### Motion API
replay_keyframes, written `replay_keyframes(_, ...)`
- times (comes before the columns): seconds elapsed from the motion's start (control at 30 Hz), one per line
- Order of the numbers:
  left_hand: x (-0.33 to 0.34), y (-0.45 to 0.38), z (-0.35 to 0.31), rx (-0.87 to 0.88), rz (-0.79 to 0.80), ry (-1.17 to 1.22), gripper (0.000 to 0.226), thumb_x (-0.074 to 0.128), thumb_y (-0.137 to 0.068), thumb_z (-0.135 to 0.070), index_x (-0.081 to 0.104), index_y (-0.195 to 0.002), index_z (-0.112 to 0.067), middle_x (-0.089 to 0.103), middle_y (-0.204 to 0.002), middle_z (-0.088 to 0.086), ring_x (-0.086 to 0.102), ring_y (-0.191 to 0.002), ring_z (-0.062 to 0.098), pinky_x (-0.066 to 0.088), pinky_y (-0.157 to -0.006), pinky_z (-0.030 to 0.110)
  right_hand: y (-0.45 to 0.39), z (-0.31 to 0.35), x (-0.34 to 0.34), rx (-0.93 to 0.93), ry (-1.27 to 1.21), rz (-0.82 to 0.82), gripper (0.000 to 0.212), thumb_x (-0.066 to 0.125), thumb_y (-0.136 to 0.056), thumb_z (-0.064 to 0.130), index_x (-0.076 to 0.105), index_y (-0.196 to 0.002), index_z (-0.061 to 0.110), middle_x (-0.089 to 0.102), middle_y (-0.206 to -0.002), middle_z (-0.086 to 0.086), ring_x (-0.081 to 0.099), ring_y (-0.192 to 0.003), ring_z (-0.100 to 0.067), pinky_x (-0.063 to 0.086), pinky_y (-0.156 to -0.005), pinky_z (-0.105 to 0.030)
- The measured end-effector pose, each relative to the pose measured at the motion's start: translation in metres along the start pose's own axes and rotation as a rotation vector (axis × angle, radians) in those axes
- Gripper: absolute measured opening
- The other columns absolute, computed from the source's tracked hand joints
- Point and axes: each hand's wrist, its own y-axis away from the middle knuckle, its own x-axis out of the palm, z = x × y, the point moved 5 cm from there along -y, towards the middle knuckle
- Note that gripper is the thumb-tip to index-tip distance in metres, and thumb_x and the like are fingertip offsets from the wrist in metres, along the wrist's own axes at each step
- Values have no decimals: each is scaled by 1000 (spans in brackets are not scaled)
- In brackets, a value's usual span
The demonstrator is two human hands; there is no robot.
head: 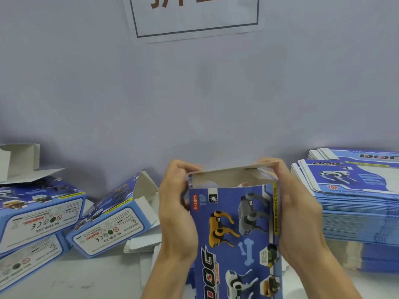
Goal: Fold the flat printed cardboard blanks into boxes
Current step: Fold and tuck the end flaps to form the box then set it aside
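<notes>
A blue printed box [235,238] with robot dogs and "DOG" lettering stands upright in front of me, its top end open and grey inside. My left hand [179,208] grips its left side, fingers curled over the top left corner. My right hand [295,212] grips the right side, fingers curled over the raised top flap [233,169]. A tall stack of flat blue blanks [354,203] lies on the right.
Several folded blue boxes [108,227] with open flaps lie on the left of the white table [97,275], one pile at the far left [36,214]. A pale wall with a framed paper sign [194,16] stands behind.
</notes>
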Motion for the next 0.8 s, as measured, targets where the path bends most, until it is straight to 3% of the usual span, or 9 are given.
replay_keyframes(0.03, -2, 1, 0, -3, -12, 14, 41, 52, -81, -55, 61, -83, -15, 69, -94, 2, 69, -81, 28, 55, -63, 38, -7, 5, 7, 9, -28, 1, 71, 78, -67, 60, 56, -96, -2, 74, -78, -10, 72, -69, -8, 58, -67, -23)
replay_keyframes(0.07, -3, 1, -1, -7, -9, 10, 46, 55, -76, -60, 61, -82, -16, 69, -98, -1, 72, -85, 25, 58, -62, 37, -10, 7, 10, 25, -59, 16, 83, 86, -44, 63, 57, -89, 0, 73, -66, -5, 71, -61, -6, 57, -60, -22)
replay_keyframes(0.1, -3, 0, -1, -4, 16, -26, 45, 58, -74, -60, 59, -83, -16, 70, -98, -5, 74, -86, 23, 59, -60, 34, -14, 2, 10, 53, -61, -15, 71, 89, -39, 53, 59, -81, 4, 70, -58, -2, 69, -55, -5, 54, -58, -20)
replay_keyframes(0.13, -3, 0, -2, 6, 52, -81, 41, 62, -73, -57, 58, -84, -17, 70, -98, -8, 74, -86, 23, 59, -58, 32, -10, -3, 12, 64, -53, -19, 46, 82, -54, 40, 61, -77, 6, 70, -59, -3, 70, -56, -6, 53, -61, -21)
replay_keyframes(0.2, -2, -1, -2, 19, 118, -173, 29, 67, -76, -48, 58, -90, -24, 69, -101, -10, 74, -91, 26, 58, -57, 30, -2, -11, 10, 57, -86, -8, 32, 68, -77, 42, 61, -94, 15, 75, -81, -9, 75, -74, -20, 59, -62, -29)
replay_keyframes(0.3, -5, -2, -3, 34, 176, -221, 22, 65, -86, -39, 61, -104, -29, 69, -103, -9, 74, -96, 25, 58, -57, 26, 10, -13, 2, 54, -98, 5, 44, 70, -73, 51, 63, -109, 28, 76, -99, -14, 75, -89, -31, 60, -61, -33)
replay_keyframes(0.47, -6, -1, -13, 109, 254, -346, 40, 63, -81, -45, 65, -114, -21, 72, -104, -7, 74, -96, 20, 59, -56, 25, 7, -3, -2, 37, -42, 23, 65, 84, -60, 65, 65, -112, 29, 73, -110, -14, 72, -100, -34, 62, -70, -42)
replay_keyframes(0.63, -6, -1, -18, 158, 264, -439, 34, 59, -83, -47, 67, -108, -25, 71, -108, -11, 73, -101, 17, 61, -60, 26, 8, 1, -5, 7, 22, 0, 32, 69, -79, 42, 64, -107, 28, 72, -110, -12, 72, -99, -33, 62, -68, -45)
replay_keyframes(0.8, 5, 1, -10, 19, 191, -289, 23, 66, -86, -52, 65, -95, -30, 73, -97, 0, 75, -89, 24, 58, -53, 25, 8, 3, 4, -28, 2, -61, 40, 62, -77, 60, 61, -102, 29, 75, -95, -6, 76, -88, -27, 61, -61, -33)
